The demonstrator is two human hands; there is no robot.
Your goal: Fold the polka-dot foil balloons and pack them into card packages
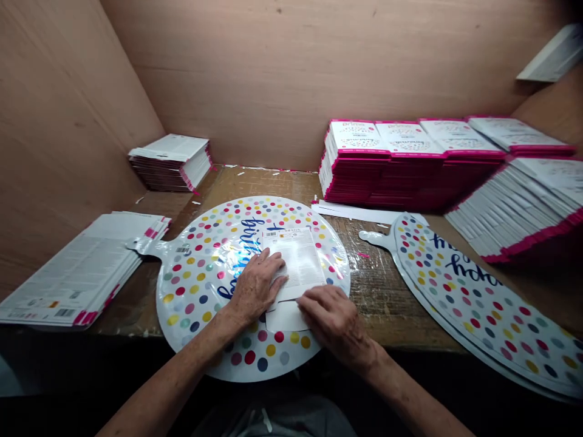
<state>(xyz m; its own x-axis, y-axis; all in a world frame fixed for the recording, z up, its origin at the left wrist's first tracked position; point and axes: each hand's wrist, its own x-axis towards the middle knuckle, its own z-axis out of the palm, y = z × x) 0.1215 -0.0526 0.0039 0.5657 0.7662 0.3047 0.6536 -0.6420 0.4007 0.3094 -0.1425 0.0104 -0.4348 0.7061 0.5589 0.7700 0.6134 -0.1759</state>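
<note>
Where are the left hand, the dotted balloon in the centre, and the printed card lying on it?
Left hand (pixel 255 284), head view: its back.
Dotted balloon (pixel 203 282), head view: dotted face, left part.
Printed card (pixel 299 261), head view: printed face.

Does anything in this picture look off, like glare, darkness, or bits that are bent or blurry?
Head view: light glares off the shiny balloon, near its blue lettering, and glints on the tabletop to its right; below the tabletop's front edge it is nearly black; the wide view seems to stretch things near the right edge; the small print on the white card is too soft to read.
</note>
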